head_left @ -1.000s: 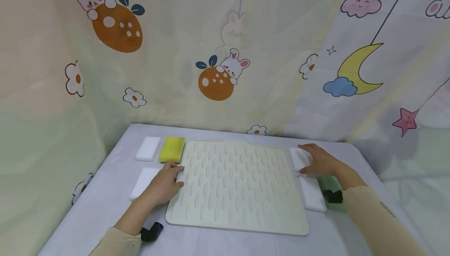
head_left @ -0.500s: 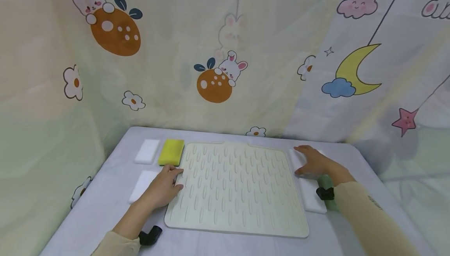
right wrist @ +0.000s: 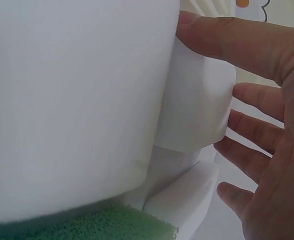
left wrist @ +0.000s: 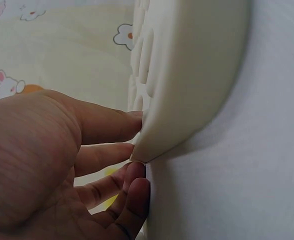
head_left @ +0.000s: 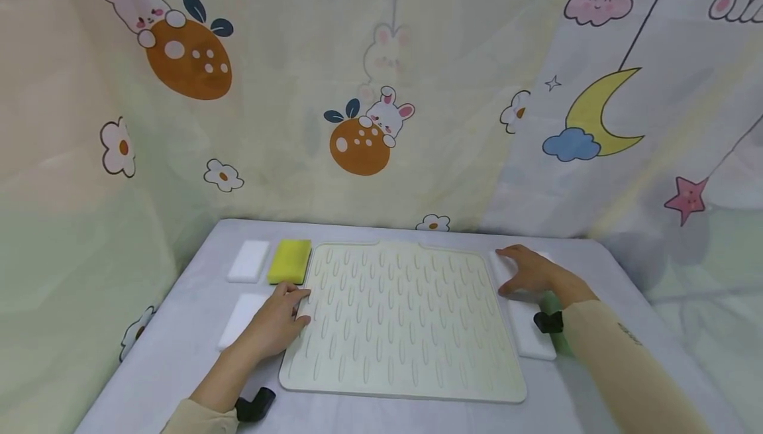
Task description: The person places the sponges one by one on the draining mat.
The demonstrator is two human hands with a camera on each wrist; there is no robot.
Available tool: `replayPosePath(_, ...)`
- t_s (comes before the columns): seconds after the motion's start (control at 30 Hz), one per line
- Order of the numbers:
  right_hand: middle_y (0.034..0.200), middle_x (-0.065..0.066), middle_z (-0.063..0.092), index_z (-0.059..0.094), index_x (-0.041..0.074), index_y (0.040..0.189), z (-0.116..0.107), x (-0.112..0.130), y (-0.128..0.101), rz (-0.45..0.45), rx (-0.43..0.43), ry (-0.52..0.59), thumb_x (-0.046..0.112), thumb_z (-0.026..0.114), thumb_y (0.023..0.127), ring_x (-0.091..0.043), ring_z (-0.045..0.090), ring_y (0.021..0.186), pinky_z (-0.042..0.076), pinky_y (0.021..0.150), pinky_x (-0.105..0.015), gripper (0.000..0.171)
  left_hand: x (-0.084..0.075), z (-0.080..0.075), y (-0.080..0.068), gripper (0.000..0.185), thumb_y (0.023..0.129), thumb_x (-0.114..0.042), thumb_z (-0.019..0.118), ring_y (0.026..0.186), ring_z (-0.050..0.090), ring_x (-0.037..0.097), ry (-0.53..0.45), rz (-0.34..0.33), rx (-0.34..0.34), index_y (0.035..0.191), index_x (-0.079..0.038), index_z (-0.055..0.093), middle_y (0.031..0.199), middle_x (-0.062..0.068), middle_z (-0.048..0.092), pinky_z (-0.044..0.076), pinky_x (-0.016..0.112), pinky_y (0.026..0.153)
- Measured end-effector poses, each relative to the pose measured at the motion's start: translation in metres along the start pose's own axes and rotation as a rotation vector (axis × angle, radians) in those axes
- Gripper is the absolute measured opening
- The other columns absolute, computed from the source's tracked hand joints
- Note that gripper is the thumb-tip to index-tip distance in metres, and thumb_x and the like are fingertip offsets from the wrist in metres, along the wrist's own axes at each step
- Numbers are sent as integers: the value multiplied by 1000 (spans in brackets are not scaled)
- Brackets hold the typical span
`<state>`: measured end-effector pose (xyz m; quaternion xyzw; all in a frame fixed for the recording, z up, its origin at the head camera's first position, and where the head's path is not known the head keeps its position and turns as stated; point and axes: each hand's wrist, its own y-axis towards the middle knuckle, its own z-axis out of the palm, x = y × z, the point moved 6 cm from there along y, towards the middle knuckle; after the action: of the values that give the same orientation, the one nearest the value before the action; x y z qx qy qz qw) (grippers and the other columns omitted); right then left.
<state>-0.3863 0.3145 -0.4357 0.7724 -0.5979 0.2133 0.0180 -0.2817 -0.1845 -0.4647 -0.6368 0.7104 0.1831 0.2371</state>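
A cream silicone mat [head_left: 402,320] with raised oval ridges lies flat mid-surface. The left hand [head_left: 275,320] rests relaxed at its left edge; the right hand [head_left: 530,271], fingers straight, covers a white sponge [right wrist: 199,107]. Only the right wrist view reveals a green sponge [right wrist: 94,225].

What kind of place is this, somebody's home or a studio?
Probably a staged tabletop booth, not a lived-in room: cartoon-printed curtains wall in a small table holding only a ridged mat, sponges, and foam blocks.
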Motion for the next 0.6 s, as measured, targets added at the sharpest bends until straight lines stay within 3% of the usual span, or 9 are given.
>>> replayPosePath(0.6, 157, -34, 35, 39, -4, 155, 1, 3, 0, 3, -11, -11, 31, 91, 76, -55, 35, 143, 32, 115, -68, 101, 1, 1, -1, 54, 94, -12, 73, 96, 59, 18, 5, 15, 3, 144, -1, 58, 139, 16, 49, 49, 34, 81)
